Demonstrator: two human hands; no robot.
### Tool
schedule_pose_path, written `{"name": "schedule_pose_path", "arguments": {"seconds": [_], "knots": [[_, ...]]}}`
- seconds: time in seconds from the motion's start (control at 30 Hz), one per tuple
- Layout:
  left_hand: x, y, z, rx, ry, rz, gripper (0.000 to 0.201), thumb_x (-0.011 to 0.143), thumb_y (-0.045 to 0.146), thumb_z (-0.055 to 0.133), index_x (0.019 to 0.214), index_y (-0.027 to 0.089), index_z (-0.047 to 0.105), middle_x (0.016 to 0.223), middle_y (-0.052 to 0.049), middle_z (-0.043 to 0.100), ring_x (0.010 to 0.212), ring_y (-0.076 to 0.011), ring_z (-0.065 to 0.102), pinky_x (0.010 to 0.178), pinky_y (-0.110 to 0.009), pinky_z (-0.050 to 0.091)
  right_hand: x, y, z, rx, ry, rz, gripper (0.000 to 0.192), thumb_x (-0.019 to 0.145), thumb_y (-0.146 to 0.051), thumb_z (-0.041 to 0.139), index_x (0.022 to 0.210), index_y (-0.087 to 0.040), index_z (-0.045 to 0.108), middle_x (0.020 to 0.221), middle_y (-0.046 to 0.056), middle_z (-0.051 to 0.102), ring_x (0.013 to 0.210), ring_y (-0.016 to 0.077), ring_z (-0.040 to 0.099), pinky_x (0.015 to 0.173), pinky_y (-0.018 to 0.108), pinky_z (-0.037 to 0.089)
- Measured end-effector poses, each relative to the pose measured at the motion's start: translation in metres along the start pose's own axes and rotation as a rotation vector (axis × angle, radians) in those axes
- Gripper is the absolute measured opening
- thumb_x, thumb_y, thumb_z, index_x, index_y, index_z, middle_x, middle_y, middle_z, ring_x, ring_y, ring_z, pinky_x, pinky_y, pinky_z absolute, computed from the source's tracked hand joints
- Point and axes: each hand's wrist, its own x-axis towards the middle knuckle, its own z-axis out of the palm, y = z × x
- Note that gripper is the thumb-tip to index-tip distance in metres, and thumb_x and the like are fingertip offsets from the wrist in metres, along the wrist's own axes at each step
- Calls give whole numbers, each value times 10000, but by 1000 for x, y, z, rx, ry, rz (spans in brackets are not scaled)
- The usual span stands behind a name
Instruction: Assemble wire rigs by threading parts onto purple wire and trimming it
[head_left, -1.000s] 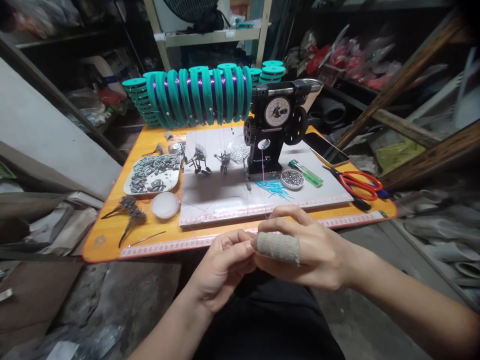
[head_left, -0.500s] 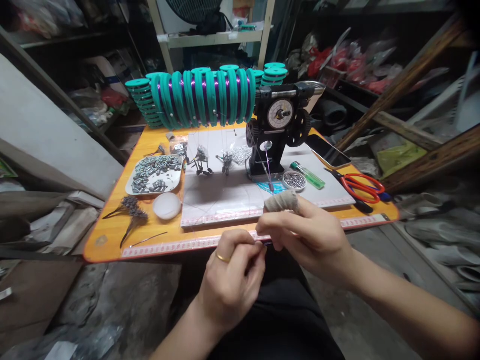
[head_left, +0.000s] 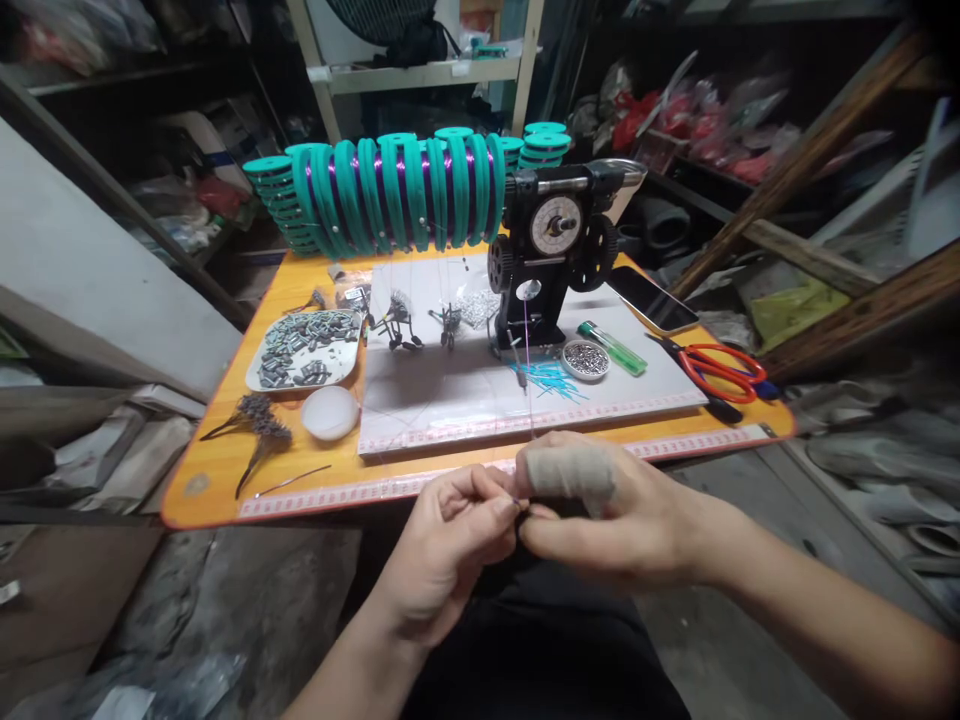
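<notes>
At the front edge of the table, my left hand (head_left: 457,545) and my right hand (head_left: 630,515) meet fingertip to fingertip, both closed in a pinch. A thin purple wire (head_left: 528,370) runs down from the black winding machine (head_left: 556,225) and passes behind the taped finger of my right hand. A speck of purple shows between the pinching fingertips; the wire's end there is too small to make out clearly. Grey tape (head_left: 570,472) wraps one right finger. Beside the machine, turquoise spools (head_left: 405,195) of purple wire sit in a row.
Left lie a tray of small grey-green pieces (head_left: 304,380), a white bowl (head_left: 330,413) and dark wire bunches (head_left: 262,435). Right are a dish of metal beads (head_left: 586,360), a green-capped tube (head_left: 613,350), red-handled scissors (head_left: 720,372) and a phone (head_left: 651,299). Tape measures (head_left: 322,495) line the front.
My right hand has come down and its taped finger now bends over the fingertips of my left hand. My left hand has turned slightly, and the purple wire now hangs straighter.
</notes>
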Motion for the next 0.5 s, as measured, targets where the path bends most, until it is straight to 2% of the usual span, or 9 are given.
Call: {"name": "schedule_pose_path", "arguments": {"seconds": [0.07,0.13,0.23,0.3,0.37,0.43,0.5], "knots": [[1,-2,-1,-109,-30,-69,276,746,277,753,646,136,538,606,36,426,512,-43,291,518,-216,268,0,-2,-1,24,-1,112,50,855,-148,618,888,-182,605,731,-11,606,641,107,571,636,217,487],[2,-4,-2,-130,-54,-76,276,761,276,741,644,139,532,583,48,361,515,-46,280,526,-214,269,-1,-2,-2,36,31,135,60,855,-193,650,905,-167,632,770,16,634,669,117,596,654,221,499],[3,-5,-4,80,-32,47,231,803,283,710,698,138,563,731,-1,467,625,-72,437,582,-209,353,-4,-2,-1,65,21,136,91,885,-248,654,933,-171,659,829,30,665,695,115,612,663,216,510],[1,-6,-5,404,41,268,161,848,242,664,745,144,587,893,-42,509,791,-118,534,674,-231,432,-5,-2,0,60,54,208,88,895,-266,655,935,-191,678,819,13,657,683,105,605,635,204,508],[0,-7,-5,763,127,550,82,867,156,618,790,155,590,952,-55,508,885,-142,559,737,-246,473,-4,-2,2,4,146,218,94,923,-237,613,931,-205,701,866,23,638,701,97,606,615,195,506],[-1,-10,-3,1046,186,805,93,850,69,591,837,161,579,939,-54,516,812,-121,563,675,-223,487,0,-1,4,-65,249,169,173,948,-166,546,903,-192,711,892,44,609,723,95,607,598,191,501],[0,-14,-2,1245,220,1008,155,825,14,585,872,160,571,909,-54,532,756,-118,571,628,-217,499,6,2,6,-97,280,172,196,944,-122,528,883,-169,709,855,49,589,701,94,594,569,188,488]]}}
